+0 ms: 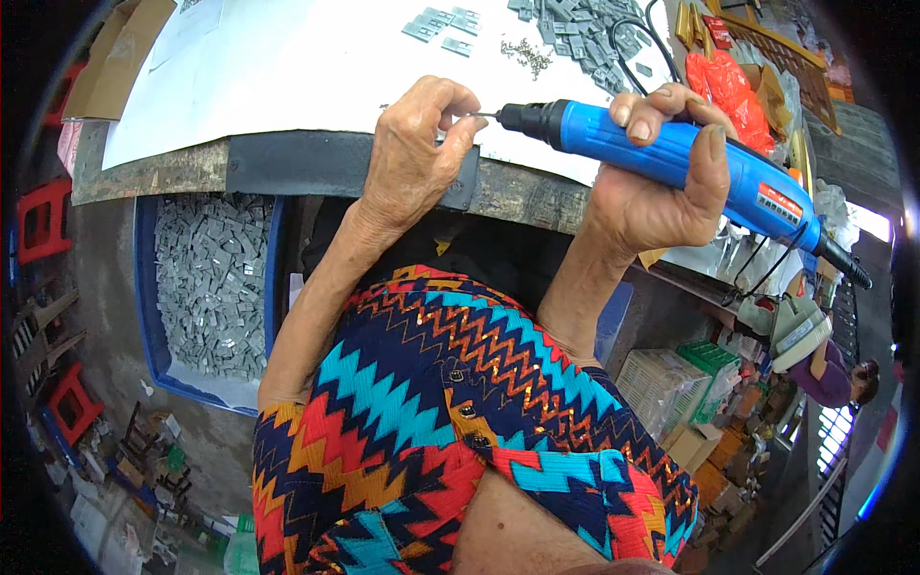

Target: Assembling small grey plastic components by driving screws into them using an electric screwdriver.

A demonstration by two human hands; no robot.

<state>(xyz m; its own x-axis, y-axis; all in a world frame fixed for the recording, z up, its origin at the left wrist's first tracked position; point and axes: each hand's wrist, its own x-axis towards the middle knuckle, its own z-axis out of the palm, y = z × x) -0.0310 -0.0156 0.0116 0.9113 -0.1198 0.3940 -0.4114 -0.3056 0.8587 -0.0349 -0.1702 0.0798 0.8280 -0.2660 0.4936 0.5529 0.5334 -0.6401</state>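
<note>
My right hand (661, 177) is wrapped round a blue electric screwdriver (628, 139), held level above the table's near edge. Its black nose and thin bit (487, 115) point left. At the tip of that bit, my left hand (419, 144) pinches with thumb and forefinger; whatever small piece lies between them is hidden. On the white table top beyond are a small pile of brass-coloured screws (526, 57), a few grey plastic pieces (443, 26) laid side by side, and a bigger heap of grey pieces (585, 38).
A dark strip (297, 163) runs along the worn wooden table edge. Below left stands a blue bin (146, 287) full of grey pieces. A black cable (661, 38) crosses the table's far right near a red plastic bag (730, 96). Another person (834, 379) is at the far right.
</note>
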